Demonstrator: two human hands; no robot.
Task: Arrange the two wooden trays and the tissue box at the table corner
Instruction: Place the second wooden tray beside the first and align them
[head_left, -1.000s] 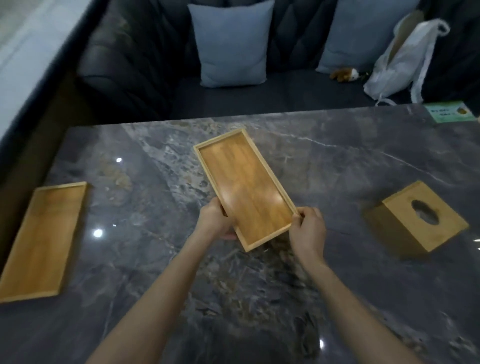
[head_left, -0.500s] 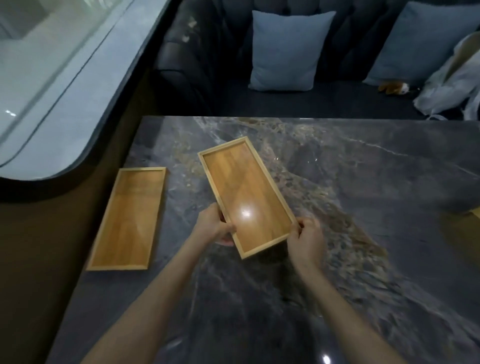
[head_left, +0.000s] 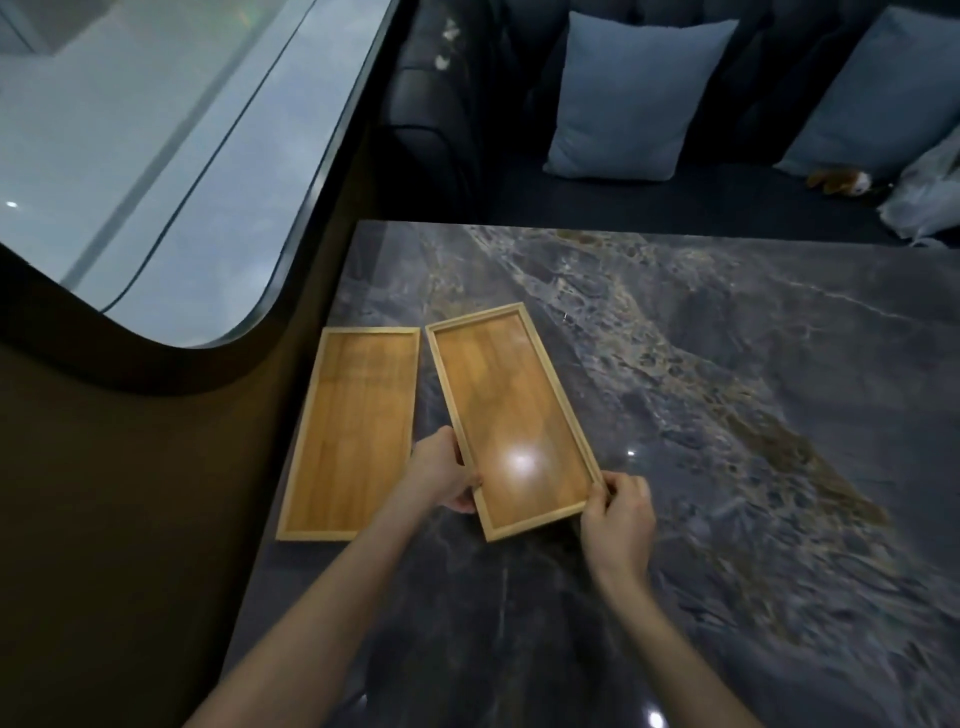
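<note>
Lying flat along the left edge of the dark marbled surface (head_left: 727, 415), the first wooden tray (head_left: 358, 431) sits with its long side parallel to that edge, which makes it a ready guide for whatever goes beside it. Just to its right, the second wooden tray (head_left: 511, 415) is skewed, its far corner almost meeting the first tray's far corner while its near end swings away, leaving a wedge of bare stone between them. The left hand (head_left: 441, 475) grasps the near left rim of this second tray, thumb on top and fingers curled beneath, and it fills part of that wedge. The right hand (head_left: 618, 514) pinches the near right corner, fingertips wrapped on the rim. Holding both near corners gives control over the tray's angle, so the likely aim is to pivot the near end leftward until the two trays lie side by side; whether the tray is lifted or resting on the stone I cannot tell. The tissue box is nowhere in view, so it is presumably off to the right and not yet brought over. Beyond the far edge, a dark sofa carries a pale blue cushion (head_left: 634, 93).
</note>
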